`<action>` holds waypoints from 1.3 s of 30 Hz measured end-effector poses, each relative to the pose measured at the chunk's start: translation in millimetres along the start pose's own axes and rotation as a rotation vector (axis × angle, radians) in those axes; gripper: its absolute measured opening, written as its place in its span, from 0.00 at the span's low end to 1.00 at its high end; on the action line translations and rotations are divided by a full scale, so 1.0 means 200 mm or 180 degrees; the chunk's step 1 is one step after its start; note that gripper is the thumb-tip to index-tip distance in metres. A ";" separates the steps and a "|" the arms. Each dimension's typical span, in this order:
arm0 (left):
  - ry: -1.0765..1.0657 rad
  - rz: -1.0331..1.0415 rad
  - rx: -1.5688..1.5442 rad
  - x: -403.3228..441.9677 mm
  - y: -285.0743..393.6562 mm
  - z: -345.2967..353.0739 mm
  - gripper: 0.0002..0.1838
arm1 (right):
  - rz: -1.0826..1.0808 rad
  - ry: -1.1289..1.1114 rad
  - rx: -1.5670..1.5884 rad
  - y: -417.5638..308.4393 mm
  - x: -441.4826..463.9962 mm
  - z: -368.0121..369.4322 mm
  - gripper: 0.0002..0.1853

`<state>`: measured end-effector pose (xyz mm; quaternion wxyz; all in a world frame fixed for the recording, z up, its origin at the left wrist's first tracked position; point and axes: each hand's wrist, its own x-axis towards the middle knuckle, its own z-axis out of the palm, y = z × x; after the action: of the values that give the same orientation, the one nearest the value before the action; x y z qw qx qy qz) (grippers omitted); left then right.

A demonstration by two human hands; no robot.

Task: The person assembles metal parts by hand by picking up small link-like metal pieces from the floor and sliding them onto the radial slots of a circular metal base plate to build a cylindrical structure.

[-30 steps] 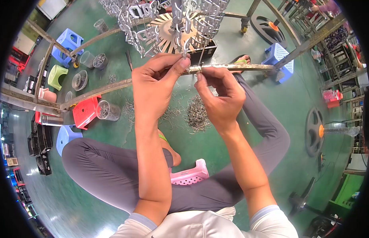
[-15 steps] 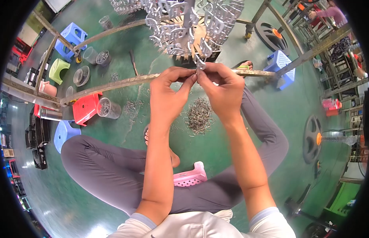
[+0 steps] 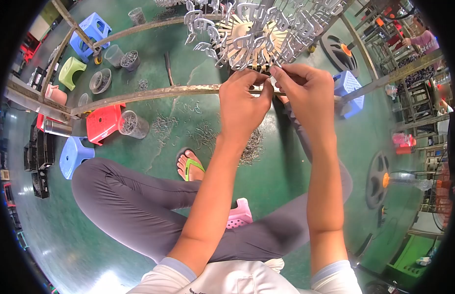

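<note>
In front of me hangs a rack of many silvery metal clip-like pieces [image 3: 296, 32], with pale slotted discs inside it. At its lower edge, my left hand [image 3: 244, 103] and my right hand [image 3: 308, 95] meet fingertip to fingertip. Between the fingers shows a bit of a small silvery metal piece [image 3: 273, 80], mostly covered. The right thumb and forefinger pinch it. My left fingers are bent and pressed together beside it; what they grip is hidden. Below my hands, a pile of small bent wire hooks [image 3: 253, 148] lies on the green floor, partly behind my left forearm.
A rusty metal bar [image 3: 154, 93] crosses under my hands. To the left stand a red stool [image 3: 102, 122], a clear tub of hooks [image 3: 133, 125], a green stool [image 3: 71, 72] and blue stools. A pink stool [image 3: 241, 213] is between my legs. Another person [image 3: 426, 41] is at far right.
Both hands have shifted right along the rack's lower edge. The rack appears further right and turned, with more of its discs showing. My sandalled left foot has come into view.
</note>
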<state>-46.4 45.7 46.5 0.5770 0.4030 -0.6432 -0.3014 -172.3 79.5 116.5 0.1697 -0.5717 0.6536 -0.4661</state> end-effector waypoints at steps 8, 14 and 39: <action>0.0261 0.0337 -0.0071 0.04 -0.06 0.07 0.05 | 0.0048 -0.0162 -0.0370 0.00 0.14 0.00 0.15; 0.0077 -0.0336 -0.0152 0.03 -0.08 0.04 0.09 | 0.0103 -0.0333 -0.0654 -0.03 0.21 0.02 0.14; -0.0439 -0.2714 -0.3290 0.30 -0.38 0.07 0.17 | 0.0140 -0.0154 -0.1152 -0.03 0.26 0.03 0.14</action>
<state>-47.7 -43.9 9.3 0.4839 0.2736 -0.2363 -0.7970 -178.9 29.9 134.2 0.0898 -0.5895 0.7348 -0.3231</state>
